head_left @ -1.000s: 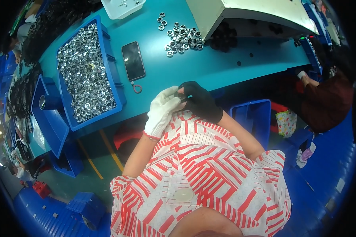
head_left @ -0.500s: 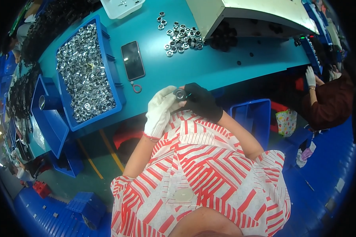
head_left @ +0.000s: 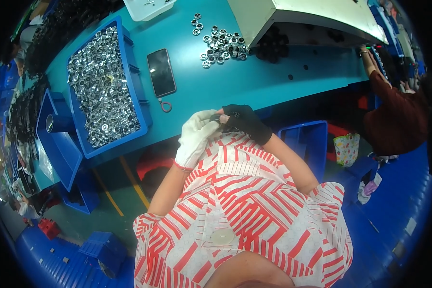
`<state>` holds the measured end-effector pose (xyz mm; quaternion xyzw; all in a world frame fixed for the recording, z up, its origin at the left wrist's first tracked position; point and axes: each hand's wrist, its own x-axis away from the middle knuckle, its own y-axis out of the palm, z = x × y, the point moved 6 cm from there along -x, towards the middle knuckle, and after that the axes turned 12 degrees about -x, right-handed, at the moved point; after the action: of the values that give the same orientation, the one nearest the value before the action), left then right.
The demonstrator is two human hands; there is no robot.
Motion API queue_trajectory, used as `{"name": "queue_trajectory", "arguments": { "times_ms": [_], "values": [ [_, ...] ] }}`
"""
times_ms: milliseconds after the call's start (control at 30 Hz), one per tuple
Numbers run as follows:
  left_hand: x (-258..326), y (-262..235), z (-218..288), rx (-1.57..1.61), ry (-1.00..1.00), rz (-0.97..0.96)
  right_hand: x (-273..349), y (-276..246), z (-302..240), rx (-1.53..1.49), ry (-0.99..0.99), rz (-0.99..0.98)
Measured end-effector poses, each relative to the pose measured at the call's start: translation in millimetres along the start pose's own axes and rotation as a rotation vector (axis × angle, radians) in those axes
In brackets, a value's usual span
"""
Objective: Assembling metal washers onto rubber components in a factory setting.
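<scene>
In front of my chest, at the table's near edge, both hands meet around a small dark round part (head_left: 216,117). My left hand (head_left: 195,134), in a white glove, pinches it from the left. My right hand (head_left: 245,123), in a black glove with bare fingertips, closes on its other side, the thumb pressed against it. The fingers cover most of the part. Ahead on the teal table (head_left: 192,89) lies a loose group of shiny ring-shaped metal parts (head_left: 222,45). A blue bin (head_left: 140,96) heaped with similar metal parts (head_left: 103,86) stands to the left.
A phone (head_left: 162,73) with a red ring strap lies beside the bin. A white tray (head_left: 149,12) and a pale metal housing (head_left: 302,12) stand at the back. Another blue bin (head_left: 57,144) tilts at far left. A co-worker's brown sleeve (head_left: 393,103) is at right.
The part has turned between my hands, and its round face is now mostly covered by my fingers. The co-worker at right has stretched an arm forward over the table.
</scene>
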<state>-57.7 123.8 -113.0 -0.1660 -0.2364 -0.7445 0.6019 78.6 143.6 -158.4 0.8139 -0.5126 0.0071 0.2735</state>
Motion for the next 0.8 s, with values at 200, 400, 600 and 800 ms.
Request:
{"name": "queue_trajectory", "arguments": {
  "times_ms": [200,400,600,800],
  "values": [
    [-9,-2,-11,0.143,-0.013,-0.074,3,1,-3,-0.117,0.054,0.082],
    [-12,-5,-22,0.131,-0.020,0.001,5,9,-16,0.451,-0.290,-0.046],
    [-10,-4,-20,0.213,0.015,-0.014,7,11,-19,0.395,-0.249,-0.061],
    [-10,-4,-17,0.317,-0.042,0.018,5,8,-19,0.324,-0.310,-0.072]
  ]
}}
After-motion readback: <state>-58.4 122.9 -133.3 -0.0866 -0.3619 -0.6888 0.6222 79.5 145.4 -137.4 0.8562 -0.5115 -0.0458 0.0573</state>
